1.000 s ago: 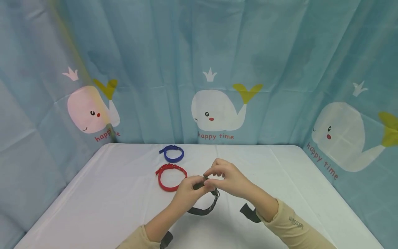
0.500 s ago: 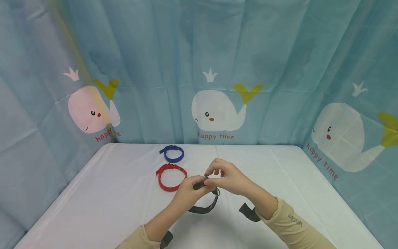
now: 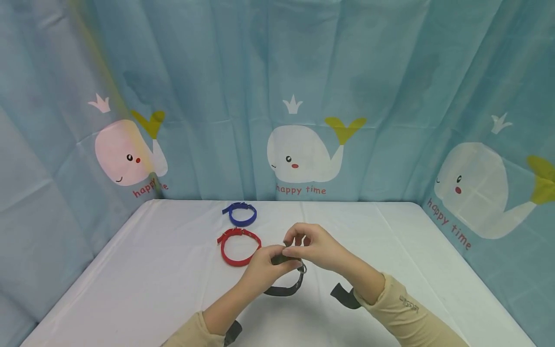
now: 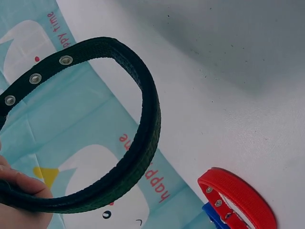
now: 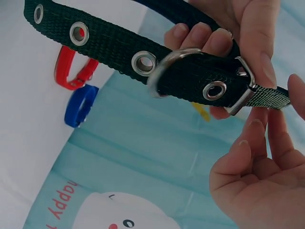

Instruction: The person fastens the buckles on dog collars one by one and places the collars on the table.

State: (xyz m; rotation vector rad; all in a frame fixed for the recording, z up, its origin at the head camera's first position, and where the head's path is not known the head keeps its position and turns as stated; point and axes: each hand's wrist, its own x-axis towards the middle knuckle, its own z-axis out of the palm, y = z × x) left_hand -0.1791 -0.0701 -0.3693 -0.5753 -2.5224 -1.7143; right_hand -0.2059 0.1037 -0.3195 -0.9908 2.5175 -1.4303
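Observation:
A dark, nearly black webbing collar [image 5: 109, 45] with metal eyelets is held in both hands above the table. My left hand [image 3: 263, 270] grips it beside the metal buckle [image 5: 243, 88], where the strap passes through the frame. My right hand [image 3: 323, 249] pinches the strap's tip [image 5: 271, 97] that sticks out past the buckle. A metal ring [image 5: 174, 71] hangs on the strap near the buckle. In the left wrist view the collar's loop [image 4: 151, 114] curves out from my left fingers [image 4: 24, 183], and its eyelets show along the upper side.
On the white table [image 3: 130, 279] behind my hands lie a red buckled collar [image 3: 234, 263] and, farther back, a blue collar [image 3: 243, 223]. A blue curtain [image 3: 208, 96] printed with whales surrounds the table. Dark straps [image 3: 345, 296] show by the wrists.
My right fingers have shifted slightly left and bent more over the strap's tip. The hanging loop of the dark collar has risen a little. The red and blue collars have stayed still.

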